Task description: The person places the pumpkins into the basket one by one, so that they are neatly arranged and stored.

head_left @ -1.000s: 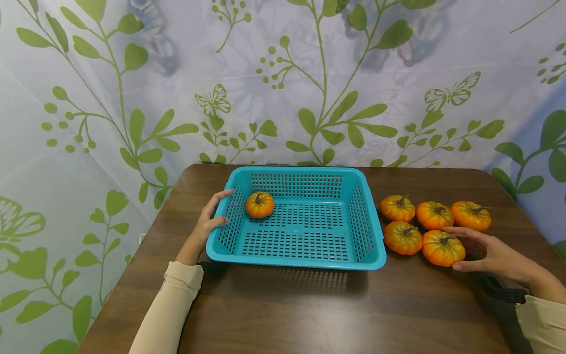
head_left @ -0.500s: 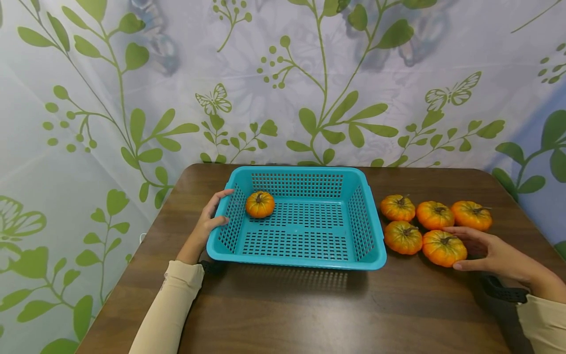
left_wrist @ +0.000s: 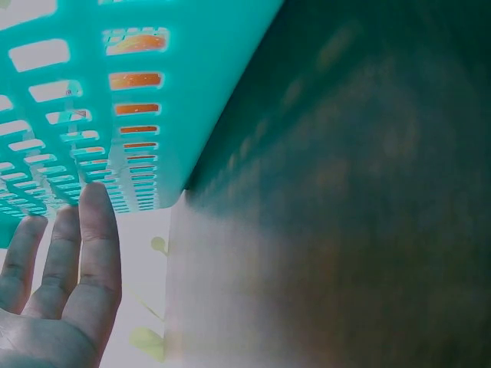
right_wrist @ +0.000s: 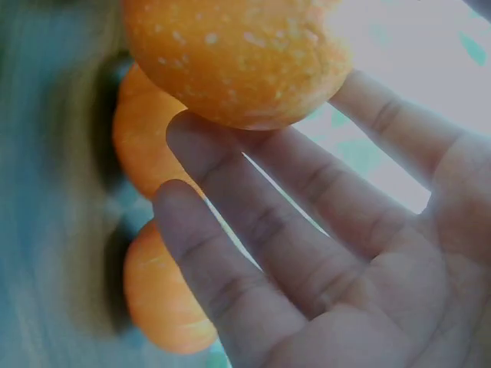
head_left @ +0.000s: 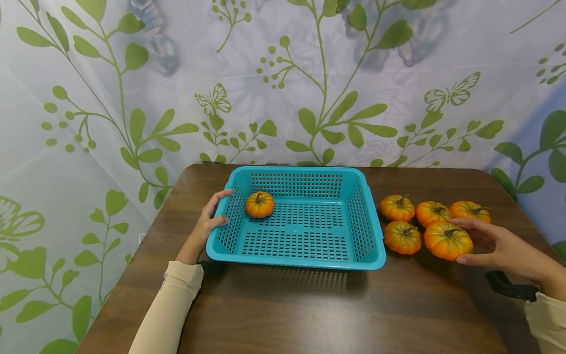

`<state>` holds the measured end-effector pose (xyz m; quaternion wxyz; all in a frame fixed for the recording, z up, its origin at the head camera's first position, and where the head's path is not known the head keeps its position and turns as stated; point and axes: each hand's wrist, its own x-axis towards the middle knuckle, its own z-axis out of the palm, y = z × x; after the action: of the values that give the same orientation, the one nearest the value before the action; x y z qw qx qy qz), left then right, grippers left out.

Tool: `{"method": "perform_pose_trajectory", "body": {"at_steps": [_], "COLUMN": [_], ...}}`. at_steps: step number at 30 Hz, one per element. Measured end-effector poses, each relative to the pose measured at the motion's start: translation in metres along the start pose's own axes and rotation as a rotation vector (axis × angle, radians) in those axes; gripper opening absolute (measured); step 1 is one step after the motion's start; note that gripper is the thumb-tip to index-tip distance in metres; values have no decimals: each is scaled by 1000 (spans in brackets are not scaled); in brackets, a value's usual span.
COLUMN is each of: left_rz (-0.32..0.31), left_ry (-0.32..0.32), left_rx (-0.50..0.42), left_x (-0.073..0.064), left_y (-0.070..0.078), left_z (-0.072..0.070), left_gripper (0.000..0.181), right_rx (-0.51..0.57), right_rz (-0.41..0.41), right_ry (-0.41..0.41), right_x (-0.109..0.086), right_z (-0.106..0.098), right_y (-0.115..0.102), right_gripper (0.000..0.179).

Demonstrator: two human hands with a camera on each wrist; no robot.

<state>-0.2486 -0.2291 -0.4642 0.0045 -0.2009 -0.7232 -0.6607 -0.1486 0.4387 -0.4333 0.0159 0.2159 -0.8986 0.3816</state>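
Note:
In the head view my left hand [head_left: 210,219] grips the left rim of a turquoise plastic basket [head_left: 296,261], thumb and a finger over the edge. Its other fingers [left_wrist: 98,238] lie fairly straight along the outside of the perforated wall in the left wrist view. One small orange pumpkin [head_left: 259,205] sits inside, near the left wall. At the right, my right hand [head_left: 504,246] holds another small pumpkin [head_left: 448,241] between thumb and fingers, raised off the table with a shadow beneath it. In the right wrist view fingertips support this pumpkin [right_wrist: 238,65] from below.
Several more small pumpkins stand close together right of the basket, among them a front one [head_left: 402,238] and a back right one [head_left: 470,215]. The brown wooden table [head_left: 309,314] ends at the back against a leaf-patterned cloth [head_left: 283,88].
My right hand has lifted the front right pumpkin off the table, moving it slightly up and to the right. My left hand, the basket and the other pumpkins stay where they were.

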Motion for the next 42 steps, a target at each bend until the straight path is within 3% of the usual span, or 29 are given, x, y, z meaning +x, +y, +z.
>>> {"method": "perform_pose_trajectory", "body": {"at_steps": [6,18,26,37,42], "left_rz": [0,-25,-15,19,23], "left_ry": [0,7,0,7,3], "left_rx": [5,2,6,-2,-1], "left_x": [0,-1,-2,0,0], "left_y": [1,2,2,0,0], "left_z": [0,1,1,2,1], "left_gripper": [74,76,74,75,75], "right_rx": [-42,-28,-5,12,9], "right_rz": [10,-5,16,-53,-46], "right_ry": [17,40,24,4,-5], "right_x": [4,19,30,45,50], "right_z": [-2,-3,0,4,4], "right_y": [-9,-35,-51,-63,-69], "right_gripper": [90,86,91,85,84]}}
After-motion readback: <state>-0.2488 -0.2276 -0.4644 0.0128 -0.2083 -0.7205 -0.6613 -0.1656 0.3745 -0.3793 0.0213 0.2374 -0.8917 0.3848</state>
